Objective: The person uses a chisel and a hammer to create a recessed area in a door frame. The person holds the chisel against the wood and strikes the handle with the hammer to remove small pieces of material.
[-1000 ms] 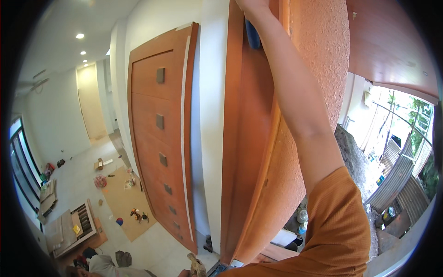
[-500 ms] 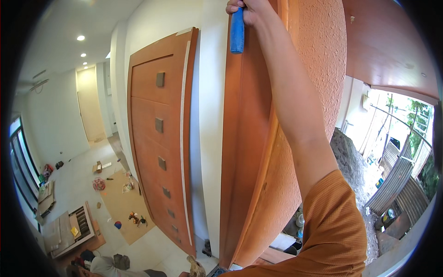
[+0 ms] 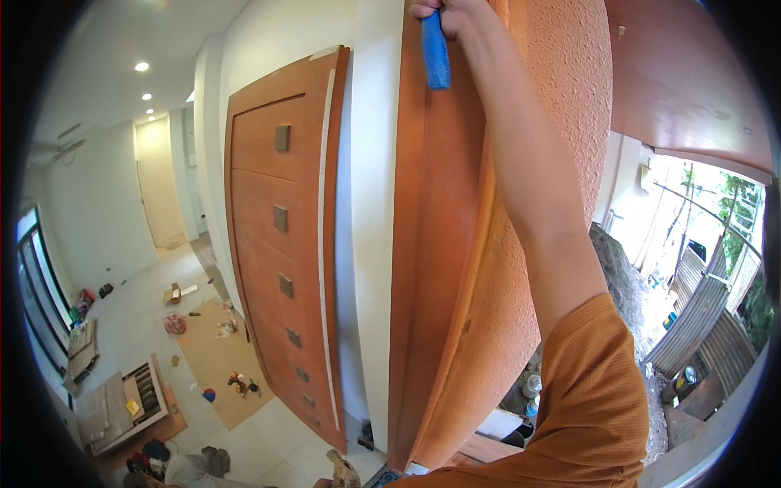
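My right hand (image 3: pixel 455 15) is raised at the top edge of the view, its fingers closed round the upper end of a blue handle (image 3: pixel 437 53). The handle points down. Whatever it belongs to lies beyond the frame, so the kind of tool cannot be made out. Behind the hand stands a reddish-brown wooden door frame (image 3: pixel 435 244), with orange trim (image 3: pixel 447 378) along its right side. My right forearm runs up in front of the frame and the textured orange wall (image 3: pixel 561 98). My left hand does not show.
A brown door panel (image 3: pixel 272 187) with square inlays leans on the white wall to the left. Tools lie on a tan sheet (image 3: pixel 215 350) beyond it. At the lower edge is a beige, glove-like shape (image 3: pixel 345 470). Corrugated metal sheets (image 3: pixel 691 317) stand outside, right.
My right hand and the blue handle have shifted a little right and slightly up, and the handle's tilt has changed. Grey and dark shapes at lower left have moved slightly.
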Demonstrator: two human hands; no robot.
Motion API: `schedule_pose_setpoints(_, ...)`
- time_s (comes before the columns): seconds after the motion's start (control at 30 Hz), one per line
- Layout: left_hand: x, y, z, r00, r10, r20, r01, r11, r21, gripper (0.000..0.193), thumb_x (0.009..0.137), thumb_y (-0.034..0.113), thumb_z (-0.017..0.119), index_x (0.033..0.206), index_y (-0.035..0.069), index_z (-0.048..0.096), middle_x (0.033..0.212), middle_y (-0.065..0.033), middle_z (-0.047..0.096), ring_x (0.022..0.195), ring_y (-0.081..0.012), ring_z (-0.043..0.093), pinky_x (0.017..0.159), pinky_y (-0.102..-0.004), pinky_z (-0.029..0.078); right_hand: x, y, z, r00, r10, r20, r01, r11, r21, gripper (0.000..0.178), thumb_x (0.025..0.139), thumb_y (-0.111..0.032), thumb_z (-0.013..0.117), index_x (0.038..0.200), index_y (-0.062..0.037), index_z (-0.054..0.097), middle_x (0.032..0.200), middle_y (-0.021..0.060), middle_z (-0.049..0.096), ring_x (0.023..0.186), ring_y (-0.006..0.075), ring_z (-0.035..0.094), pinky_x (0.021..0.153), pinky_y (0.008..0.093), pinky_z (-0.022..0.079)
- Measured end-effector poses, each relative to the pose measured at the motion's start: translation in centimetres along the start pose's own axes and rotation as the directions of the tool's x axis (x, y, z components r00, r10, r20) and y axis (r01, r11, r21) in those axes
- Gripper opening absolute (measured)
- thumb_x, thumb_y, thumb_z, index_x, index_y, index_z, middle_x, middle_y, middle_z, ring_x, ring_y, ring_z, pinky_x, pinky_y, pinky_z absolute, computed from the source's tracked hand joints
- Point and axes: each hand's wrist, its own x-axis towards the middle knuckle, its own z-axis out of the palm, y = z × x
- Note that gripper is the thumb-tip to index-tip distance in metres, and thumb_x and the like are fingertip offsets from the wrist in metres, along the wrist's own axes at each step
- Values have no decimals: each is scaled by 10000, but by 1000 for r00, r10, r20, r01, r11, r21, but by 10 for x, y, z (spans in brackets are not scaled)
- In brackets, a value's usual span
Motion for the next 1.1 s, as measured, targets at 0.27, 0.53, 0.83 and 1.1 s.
schedule_pose_setpoints(0.27, 1, 4, -2, 1000, 23, -11, -22, 998, 53, 304, 1017, 261, 533, 919, -26, 546, 763, -249, 594, 642, -305, 530, 609, -438, 451, -30, 5, 54, 908, -242, -344, 29, 852, -523, 385, 1119, -327, 415, 863, -65, 532, 602, 2, 458, 439, 153, 378, 387, 331, 301)
schedule_pose_setpoints(0.53, 9, 9, 6, 1000, 9, 16, -9, 999, 31, 308, 1020, 272, 536, 939, -24, 563, 781, -245, 610, 655, -312, 529, 630, -425, 461, 3, -1, -9, 997, 41, 63, -46, 994, 94, 316, 1140, -297, 303, 1016, -59, 468, 587, -52, 327, 442, 88, 296, 378, 266, 274)
schedule_pose_setpoints(0.83, 8, 27, 1, 999, 7, 43, -8, 1000, 10, 282, 1010, 254, 548, 948, -21, 559, 791, -238, 618, 670, -304, 545, 640, -407, 464, -29, -3, 38, 997, -82, 5, 82, 997, 1, 289, 1144, -283, 339, 998, -73, 473, 617, -49, 362, 495, 86, 332, 434, 247, 321)
schedule_pose_setpoints(1.1, 16, -115, 44, 944, -206, 256, 329, 618, -714, 238, 1039, 211, 522, 889, 30, 560, 764, -83, 606, 695, -162, 506, 628, -324, 436, -8, 28, 56, 994, -61, 88, 24, 929, 370, 319, 1125, -387, 401, 957, -126, 477, 587, -53, 313, 468, 105, 290, 443, 278, 291)
